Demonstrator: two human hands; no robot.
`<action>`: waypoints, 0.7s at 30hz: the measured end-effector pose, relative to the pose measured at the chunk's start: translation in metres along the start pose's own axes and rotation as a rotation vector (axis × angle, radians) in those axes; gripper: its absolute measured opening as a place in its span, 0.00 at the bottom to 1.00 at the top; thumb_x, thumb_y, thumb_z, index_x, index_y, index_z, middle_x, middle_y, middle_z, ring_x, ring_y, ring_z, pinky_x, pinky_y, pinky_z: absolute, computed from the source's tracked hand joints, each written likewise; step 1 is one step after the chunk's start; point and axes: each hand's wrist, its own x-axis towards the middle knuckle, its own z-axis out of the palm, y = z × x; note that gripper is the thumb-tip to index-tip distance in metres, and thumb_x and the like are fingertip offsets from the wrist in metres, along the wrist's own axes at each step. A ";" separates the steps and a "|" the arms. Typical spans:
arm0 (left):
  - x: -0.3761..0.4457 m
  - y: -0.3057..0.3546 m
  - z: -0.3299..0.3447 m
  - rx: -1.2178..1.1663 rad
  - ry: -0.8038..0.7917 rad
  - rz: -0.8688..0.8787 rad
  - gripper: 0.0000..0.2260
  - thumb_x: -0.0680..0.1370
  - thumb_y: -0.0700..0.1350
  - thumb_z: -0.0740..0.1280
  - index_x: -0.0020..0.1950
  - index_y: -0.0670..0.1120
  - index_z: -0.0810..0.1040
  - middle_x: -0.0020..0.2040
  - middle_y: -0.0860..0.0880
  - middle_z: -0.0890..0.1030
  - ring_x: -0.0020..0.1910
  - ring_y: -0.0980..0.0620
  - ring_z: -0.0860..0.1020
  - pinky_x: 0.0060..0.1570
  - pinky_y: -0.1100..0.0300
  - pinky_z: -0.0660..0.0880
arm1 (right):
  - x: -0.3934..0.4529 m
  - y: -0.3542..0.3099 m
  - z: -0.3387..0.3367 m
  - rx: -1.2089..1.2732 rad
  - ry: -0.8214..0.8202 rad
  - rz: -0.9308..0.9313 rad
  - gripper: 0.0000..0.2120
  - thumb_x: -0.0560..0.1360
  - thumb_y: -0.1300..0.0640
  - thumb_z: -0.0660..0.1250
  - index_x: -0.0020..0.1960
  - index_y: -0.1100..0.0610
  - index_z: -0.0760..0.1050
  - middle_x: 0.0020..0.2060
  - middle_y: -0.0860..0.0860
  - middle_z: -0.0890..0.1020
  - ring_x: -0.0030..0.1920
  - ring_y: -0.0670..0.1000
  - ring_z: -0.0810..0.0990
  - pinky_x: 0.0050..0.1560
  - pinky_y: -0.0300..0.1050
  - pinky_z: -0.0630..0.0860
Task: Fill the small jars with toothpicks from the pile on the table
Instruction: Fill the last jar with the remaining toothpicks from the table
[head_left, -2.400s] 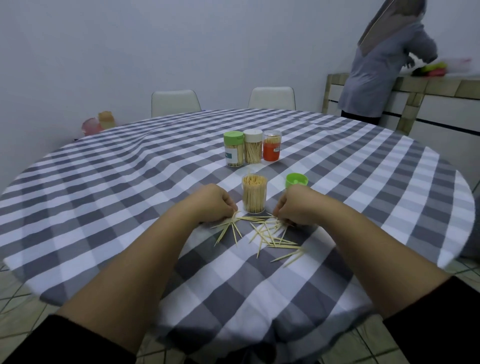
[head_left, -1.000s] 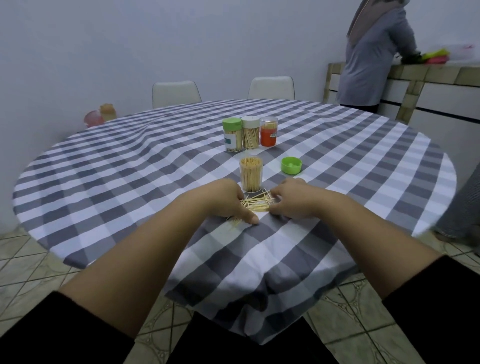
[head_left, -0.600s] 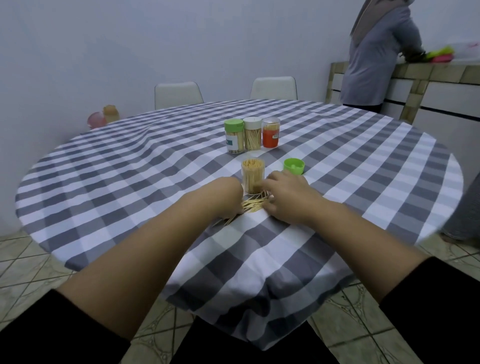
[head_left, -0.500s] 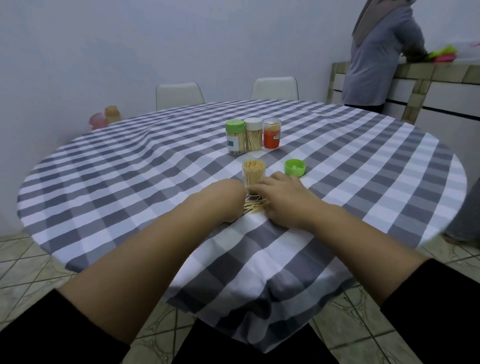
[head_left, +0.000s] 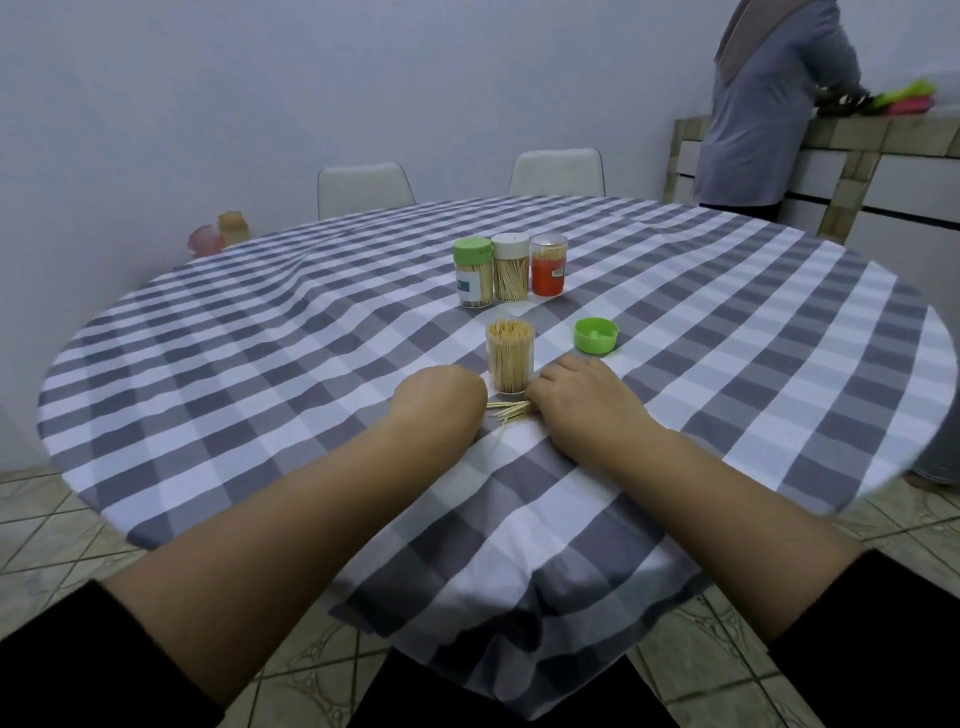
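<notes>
Both hands rest on the checked cloth with their backs to the camera, so whether the left hand (head_left: 439, 400) or right hand (head_left: 582, 397) pinches anything I cannot tell. Between them lies the small pile of thin pale wooden toothpicks (head_left: 511, 410); light, stiff, rolling easily, probably best pinched mid-length as a bundle. Just beyond the fingers stands the open clear plastic jar (head_left: 510, 362), nearly full. The fingertips themselves are hidden.

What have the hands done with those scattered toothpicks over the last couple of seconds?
The left hand and right hand swept the scattered toothpicks inward into a tight bundle in front of the open jar. The jar, green lid and three back jars stayed put.
</notes>
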 end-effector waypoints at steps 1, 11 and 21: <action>-0.001 -0.003 0.002 0.006 0.018 0.014 0.12 0.79 0.43 0.64 0.61 0.41 0.76 0.38 0.48 0.70 0.42 0.50 0.72 0.45 0.61 0.71 | 0.000 0.000 0.000 -0.002 -0.001 -0.003 0.13 0.80 0.57 0.53 0.60 0.55 0.73 0.57 0.52 0.77 0.59 0.53 0.72 0.58 0.45 0.68; 0.005 -0.018 0.020 0.067 0.136 0.068 0.13 0.80 0.44 0.62 0.63 0.42 0.75 0.54 0.44 0.75 0.46 0.50 0.73 0.46 0.61 0.71 | 0.007 0.015 -0.023 0.483 -0.046 0.335 0.08 0.81 0.58 0.54 0.52 0.52 0.71 0.48 0.50 0.79 0.47 0.52 0.74 0.48 0.46 0.70; 0.028 -0.037 0.015 -0.287 0.218 -0.098 0.11 0.79 0.39 0.64 0.60 0.43 0.77 0.51 0.46 0.74 0.46 0.49 0.76 0.49 0.59 0.75 | 0.054 0.017 -0.047 1.279 0.324 0.490 0.08 0.82 0.58 0.55 0.51 0.52 0.72 0.46 0.49 0.81 0.52 0.58 0.78 0.51 0.49 0.73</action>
